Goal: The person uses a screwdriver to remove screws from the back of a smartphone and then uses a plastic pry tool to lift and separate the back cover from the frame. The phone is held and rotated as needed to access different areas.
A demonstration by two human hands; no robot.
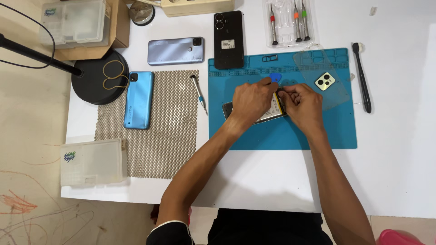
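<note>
Two hands meet over an open phone point(236, 110) that lies on a blue mat point(281, 136) on a white table point(399, 172). The left hand point(252, 100) rests on top of the phone and seems to hold a blue pick point(274, 77) that pokes out past the knuckles, though the fingers hide most of it. The right hand point(303, 103) is curled tight, with its fingertips pinching something small and dark at the top edge of the phone; what it is cannot be told from here. Inside the phone a pale flat part, likely the battery, shows between the two hands. It looks like the person is in the middle of taking the phone apart, working loose a small piece near the battery. The next move calls for a soft, slow pull, with the left hand keeping the phone steady so it does not slide. A clear back cover point(322, 77) with a camera block lies on the mat just right of the hands. Left of the mat sit a small screwdriver point(199, 93), a brown mesh pad point(159, 136) and a blue phone point(138, 100) on it. A grey phone point(175, 51) and a black phone point(228, 40) lie farther up. More screwdrivers point(288, 22) wait in a clear tray at the top, and a black brush point(362, 77) lies at the right.
</note>
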